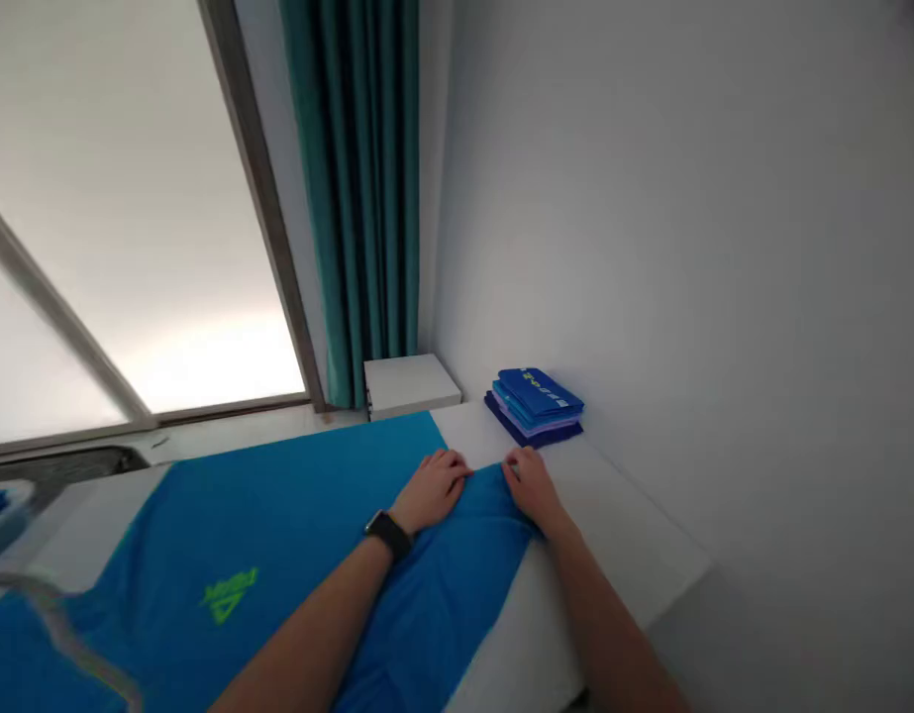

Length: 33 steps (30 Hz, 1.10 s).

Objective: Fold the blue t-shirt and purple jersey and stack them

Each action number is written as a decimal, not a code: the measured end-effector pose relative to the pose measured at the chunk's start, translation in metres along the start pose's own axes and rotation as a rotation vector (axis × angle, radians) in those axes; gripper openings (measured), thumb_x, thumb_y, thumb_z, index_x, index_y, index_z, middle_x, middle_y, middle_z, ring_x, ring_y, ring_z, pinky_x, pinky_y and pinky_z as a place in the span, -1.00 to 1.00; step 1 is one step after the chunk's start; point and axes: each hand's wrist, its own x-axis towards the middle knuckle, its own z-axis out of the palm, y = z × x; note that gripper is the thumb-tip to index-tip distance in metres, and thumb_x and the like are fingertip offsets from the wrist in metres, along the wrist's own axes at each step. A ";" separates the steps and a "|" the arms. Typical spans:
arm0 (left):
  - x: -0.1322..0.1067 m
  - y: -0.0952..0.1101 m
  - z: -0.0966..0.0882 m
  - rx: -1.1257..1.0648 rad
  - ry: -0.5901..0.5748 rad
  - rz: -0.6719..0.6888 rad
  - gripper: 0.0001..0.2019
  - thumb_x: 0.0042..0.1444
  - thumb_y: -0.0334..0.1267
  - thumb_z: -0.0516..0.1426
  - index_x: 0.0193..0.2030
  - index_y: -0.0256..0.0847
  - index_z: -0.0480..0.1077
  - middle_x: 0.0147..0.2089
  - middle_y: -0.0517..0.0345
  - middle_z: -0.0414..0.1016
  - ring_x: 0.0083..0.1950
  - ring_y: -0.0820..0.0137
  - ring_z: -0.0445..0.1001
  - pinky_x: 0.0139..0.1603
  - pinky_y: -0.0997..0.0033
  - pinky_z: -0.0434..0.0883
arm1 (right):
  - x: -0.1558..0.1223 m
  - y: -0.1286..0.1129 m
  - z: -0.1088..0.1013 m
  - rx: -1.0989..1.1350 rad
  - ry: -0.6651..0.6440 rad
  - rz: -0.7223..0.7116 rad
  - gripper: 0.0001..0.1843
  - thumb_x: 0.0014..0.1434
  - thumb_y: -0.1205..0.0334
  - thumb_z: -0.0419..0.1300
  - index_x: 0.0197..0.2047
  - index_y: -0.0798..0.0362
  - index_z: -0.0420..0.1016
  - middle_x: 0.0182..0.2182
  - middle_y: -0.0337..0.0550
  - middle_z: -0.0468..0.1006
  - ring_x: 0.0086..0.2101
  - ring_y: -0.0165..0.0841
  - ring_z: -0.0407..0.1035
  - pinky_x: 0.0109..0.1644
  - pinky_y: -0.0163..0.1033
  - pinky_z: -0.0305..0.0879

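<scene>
The left hand (433, 490) and right hand (531, 485) rest at the edge of a blue T-shirt (226, 515) on the white surface (620, 525), their fingers (449, 463) curled on the cloth, grip unclear; its green logo (229, 594) is unreadable.

One left hand (433, 490), one right hand (532, 487), one wristwatch (388, 535), one spread blue shirt (278, 555), four folded garments (535, 406) stacked far right, one white box (410, 384), one teal curtain (351, 198)

Window (130, 248) glare floods the left — edges bowed, slightly soft
</scene>
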 end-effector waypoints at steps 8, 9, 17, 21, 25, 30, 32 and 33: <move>0.004 -0.007 -0.001 -0.148 0.038 -0.073 -0.75 0.25 -0.35 0.00 -0.10 -0.15 0.50 -0.06 0.05 0.49 -0.03 0.25 0.39 0.01 0.22 0.31 | 0.001 -0.006 -0.003 0.139 -0.020 0.040 -0.79 0.17 0.06 0.03 -0.22 0.00 0.32 -0.39 -0.18 0.50 -0.33 -0.27 0.43 -0.20 -0.20 0.33; 0.004 -0.006 -0.001 -0.145 0.039 -0.072 -0.75 0.25 -0.35 0.00 -0.10 -0.15 0.50 -0.06 0.05 0.49 -0.03 0.24 0.39 0.01 0.21 0.31 | 0.001 -0.006 -0.004 0.149 -0.020 0.040 -0.77 0.17 0.07 0.03 -0.18 0.01 0.34 -0.40 -0.20 0.49 -0.33 -0.27 0.43 -0.19 -0.19 0.33; 0.006 -0.007 -0.004 -0.270 0.120 -0.140 -0.78 0.21 -0.32 0.03 -0.17 -0.20 0.51 -0.11 0.01 0.52 -0.04 0.24 0.44 0.02 0.26 0.35 | 0.002 -0.006 -0.006 0.047 -0.047 0.014 -0.65 0.14 0.11 0.02 -0.05 0.02 0.44 -0.40 -0.22 0.50 -0.36 -0.30 0.40 -0.12 -0.17 0.31; 0.007 -0.007 -0.007 -0.376 0.088 -0.217 -0.74 0.24 -0.27 -0.02 -0.22 -0.20 0.51 -0.26 0.10 0.57 -0.18 0.29 0.50 -0.08 0.34 0.37 | 0.002 -0.001 -0.003 0.030 -0.058 0.015 -0.65 0.14 0.12 0.02 -0.07 0.02 0.46 -0.41 -0.21 0.51 -0.37 -0.30 0.40 -0.13 -0.18 0.31; 0.007 -0.004 -0.012 -0.411 0.062 -0.230 -0.73 0.24 -0.25 -0.02 -0.20 -0.21 0.50 -0.31 0.14 0.59 -0.24 0.32 0.52 -0.13 0.38 0.37 | 0.003 0.003 -0.001 0.007 -0.056 0.043 -0.64 0.14 0.10 0.01 -0.08 0.03 0.47 -0.41 -0.20 0.52 -0.37 -0.30 0.41 -0.17 -0.20 0.31; 0.011 0.002 -0.029 -0.420 0.069 -0.239 -0.74 0.23 -0.25 -0.02 -0.19 -0.21 0.50 -0.30 0.14 0.61 -0.25 0.34 0.53 -0.16 0.41 0.36 | 0.003 0.005 0.001 -0.015 -0.059 0.046 -0.64 0.12 0.10 0.00 -0.11 0.02 0.49 -0.43 -0.20 0.51 -0.39 -0.29 0.40 -0.19 -0.20 0.29; 0.011 0.005 -0.038 -0.403 0.076 -0.246 -0.74 0.23 -0.25 -0.02 -0.17 -0.21 0.49 -0.29 0.14 0.61 -0.26 0.35 0.53 -0.18 0.42 0.35 | 0.003 0.006 0.001 -0.017 -0.070 0.044 -0.64 0.12 0.10 0.00 -0.11 0.03 0.49 -0.45 -0.21 0.50 -0.40 -0.29 0.40 -0.21 -0.21 0.28; 0.009 0.007 -0.043 -0.389 0.062 -0.244 -0.73 0.23 -0.24 -0.02 -0.15 -0.21 0.49 -0.29 0.14 0.61 -0.27 0.35 0.52 -0.20 0.43 0.35 | 0.003 0.007 0.001 -0.019 -0.073 0.042 -0.64 0.12 0.10 0.00 -0.11 0.02 0.49 -0.46 -0.21 0.50 -0.40 -0.29 0.40 -0.21 -0.21 0.28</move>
